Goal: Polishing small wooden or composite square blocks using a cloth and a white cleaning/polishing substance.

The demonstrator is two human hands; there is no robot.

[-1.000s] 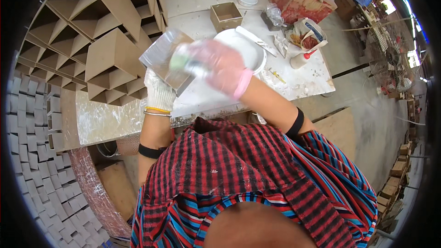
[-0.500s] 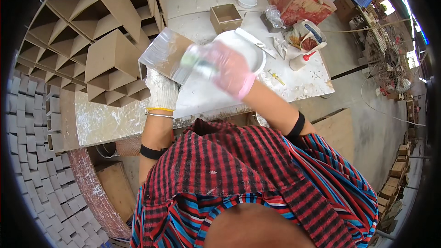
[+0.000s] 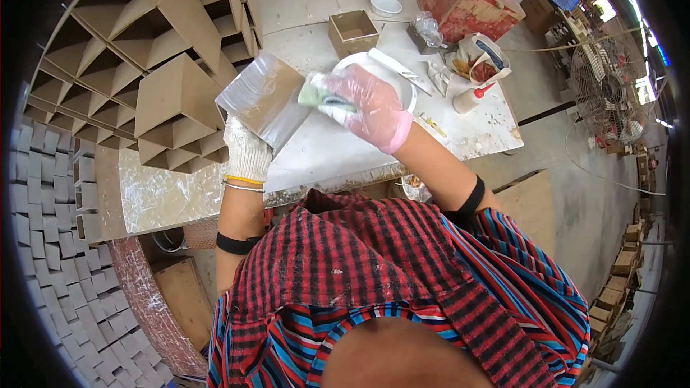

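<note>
My left hand, in a white knitted glove, holds up a brown board box. Its fingers are hidden by the box. Streaky whitish wet film covers much of the box's upper face, with a bare brown patch toward the right. In a clear plastic glove with a pink cuff, my right hand is closed around a pale green sponge. The sponge is at the box's right edge; whether they touch I cannot tell. Beneath the right hand stands a white round tub, partly covered, with a white flat-bladed tool across its rim.
A small open brown box and a white bowl stand farther back on the table. Stacked brown boxes crowd the left. A red-capped bottle, a bag and a worn red crate occupy the right side.
My right hand, blurred over the box's right part before, has shifted right with the sponge toward the tub, uncovering more of the box face. The left hand and box have tilted slightly.
</note>
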